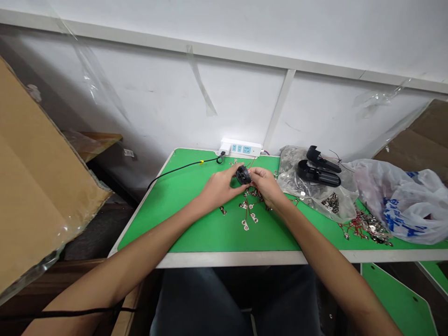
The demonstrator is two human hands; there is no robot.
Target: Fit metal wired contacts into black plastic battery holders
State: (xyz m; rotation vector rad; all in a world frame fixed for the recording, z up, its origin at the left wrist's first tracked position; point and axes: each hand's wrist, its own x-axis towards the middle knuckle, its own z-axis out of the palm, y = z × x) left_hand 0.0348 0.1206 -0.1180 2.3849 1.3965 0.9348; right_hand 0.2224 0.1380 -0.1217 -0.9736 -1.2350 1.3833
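Note:
Over the middle of the green table (pixel 196 233), my left hand (pixel 221 186) grips a black plastic housing (pixel 243 175) that looks like the ones lying at the right. My right hand (pixel 265 183) is closed at the housing's right side, its fingers pinched on something too small to make out, with a thin red wire near them. Below both hands lie small metal contact plates (pixel 246 225) with red wires, several of them loose on the tabletop. Part of this pile is hidden behind my right hand.
A white power strip (pixel 257 148) with a plugged-in black cable (pixel 175 171) sits against the wall. Two black housings (pixel 318 175) lie on a clear plastic bag (pixel 290 186) at the right. Beyond are a metal-parts heap (pixel 373 226) and a white bag (pixel 413 205). Cardboard (pixel 42 186) stands left.

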